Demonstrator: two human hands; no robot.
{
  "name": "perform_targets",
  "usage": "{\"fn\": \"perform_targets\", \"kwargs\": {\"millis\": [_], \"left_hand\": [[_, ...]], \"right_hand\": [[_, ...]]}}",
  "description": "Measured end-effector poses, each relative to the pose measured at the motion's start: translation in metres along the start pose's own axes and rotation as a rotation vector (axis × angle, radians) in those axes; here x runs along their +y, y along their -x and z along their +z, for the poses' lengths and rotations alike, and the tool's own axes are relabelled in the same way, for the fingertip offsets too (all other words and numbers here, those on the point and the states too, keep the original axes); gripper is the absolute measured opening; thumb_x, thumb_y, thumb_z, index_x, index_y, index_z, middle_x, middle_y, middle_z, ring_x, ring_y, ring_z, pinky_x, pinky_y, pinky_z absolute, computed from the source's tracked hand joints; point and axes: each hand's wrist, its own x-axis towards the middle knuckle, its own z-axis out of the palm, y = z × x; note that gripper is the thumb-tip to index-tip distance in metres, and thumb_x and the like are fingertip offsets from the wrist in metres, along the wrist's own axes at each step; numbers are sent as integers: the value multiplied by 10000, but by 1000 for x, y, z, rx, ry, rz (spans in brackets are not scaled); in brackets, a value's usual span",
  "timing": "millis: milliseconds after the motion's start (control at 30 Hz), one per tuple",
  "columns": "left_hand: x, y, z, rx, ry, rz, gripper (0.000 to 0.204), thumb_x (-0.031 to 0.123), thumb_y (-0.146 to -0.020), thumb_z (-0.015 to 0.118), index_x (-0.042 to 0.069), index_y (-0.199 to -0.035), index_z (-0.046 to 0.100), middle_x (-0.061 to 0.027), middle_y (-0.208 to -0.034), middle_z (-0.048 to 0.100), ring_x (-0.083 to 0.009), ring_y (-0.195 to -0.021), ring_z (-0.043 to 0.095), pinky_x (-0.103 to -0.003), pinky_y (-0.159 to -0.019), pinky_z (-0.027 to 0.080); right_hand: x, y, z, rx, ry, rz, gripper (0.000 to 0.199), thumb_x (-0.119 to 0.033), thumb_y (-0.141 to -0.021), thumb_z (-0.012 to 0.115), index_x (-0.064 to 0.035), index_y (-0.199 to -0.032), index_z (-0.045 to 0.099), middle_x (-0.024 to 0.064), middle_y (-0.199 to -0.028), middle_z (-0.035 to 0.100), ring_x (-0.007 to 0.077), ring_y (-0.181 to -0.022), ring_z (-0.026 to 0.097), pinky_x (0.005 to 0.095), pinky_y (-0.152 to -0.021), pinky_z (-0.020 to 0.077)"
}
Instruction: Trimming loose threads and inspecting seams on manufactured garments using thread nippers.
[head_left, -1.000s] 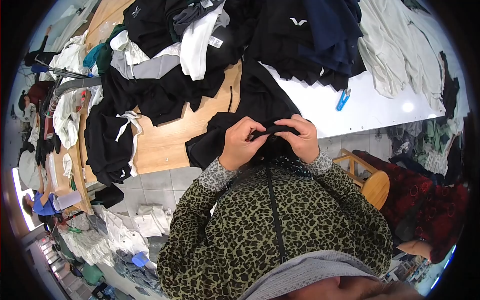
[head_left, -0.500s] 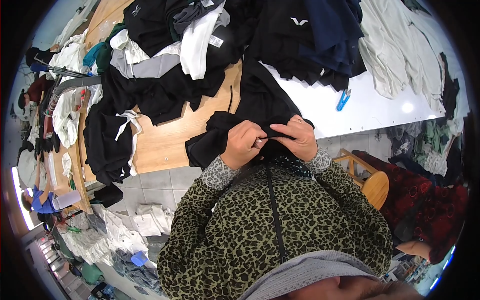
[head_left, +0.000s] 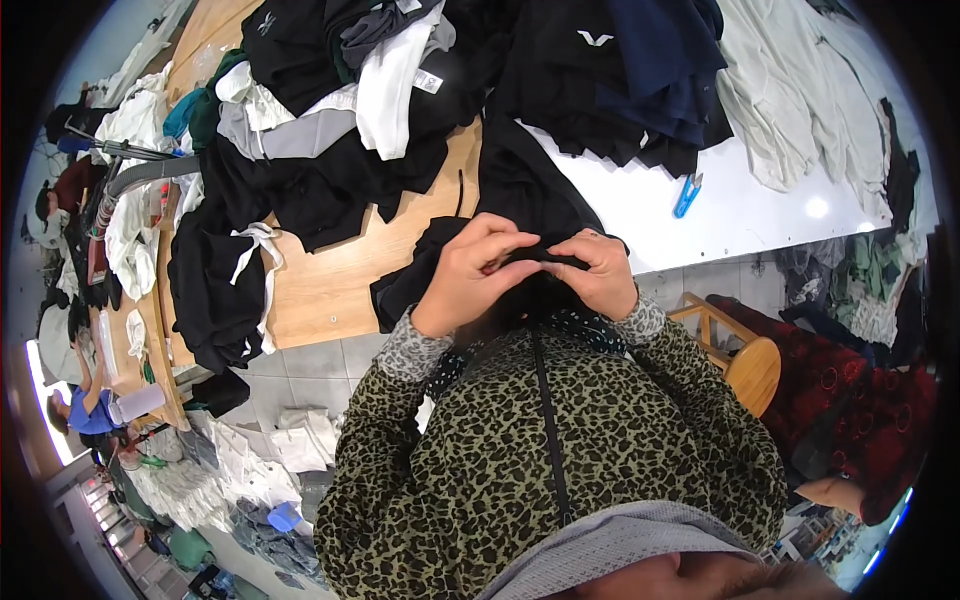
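A black garment (head_left: pixel 535 180) lies across the table edge in front of me, its near part bunched up. My right hand (head_left: pixel 603 278) is closed on a fold of it, thumb and forefinger pinching the cloth. My left hand (head_left: pixel 470 275) faces it from the other side, with thumb and fingertips curved round the same black edge. The two thumbs almost meet. Fingers partly hide the held edge. Beyond my right hand, a pair of blue thread snips (head_left: pixel 686 198) rests on the white tabletop (head_left: pixel 740 215).
Black garments (head_left: pixel 300 195) are heaped on the wooden table (head_left: pixel 320 290). Navy garments (head_left: pixel 660 70) and white ones (head_left: pixel 790 90) are piled farther off. A wooden stool (head_left: pixel 752 375) stands at my right, near a person in dark red clothing (head_left: pixel 850 400). White bundles (head_left: pixel 300 440) lie on the floor.
My left hand has shifted slightly left, and its fingers have opened from a tight curl into a wider pinch. My right hand stays nearly in place on the cloth.
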Motion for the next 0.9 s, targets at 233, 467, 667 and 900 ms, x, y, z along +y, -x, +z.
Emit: {"fn": "perform_targets", "kwargs": {"millis": [233,467,667,900], "left_hand": [[-4,-11,21,9,-114,63,68,32,-779,659,-8,-811,614,-48,-767,540,-110,-597,473,-230,-526,374],[-14,-19,17,-131,52,-232,103,70,-830,596,-30,-811,588,-33,-739,526,-91,-624,453,-238,-567,374],[-17,-20,16,-148,213,-371,127,95,-866,567,-31,-863,569,8,-737,515,-68,-637,440,-223,-570,374],[-13,-15,2,-24,125,-395,239,157,-846,620,-20,-999,572,-27,-802,581,-89,-709,501,-216,-658,412]], "right_hand": [[3,-2,2,-28,54,7,144,-81,-664,733,-24,-776,664,102,-733,656,244,-681,623,308,-639,467],[1,-4,0,-117,-74,227,160,-104,-710,727,2,-807,656,100,-725,649,177,-648,610,261,-609,462],[4,-7,1,-167,-277,405,152,-93,-741,722,20,-819,657,34,-712,639,73,-661,565,209,-624,438],[14,-6,1,-125,-373,489,172,-144,-739,736,-7,-826,679,42,-708,657,73,-631,569,206,-610,444]]}}
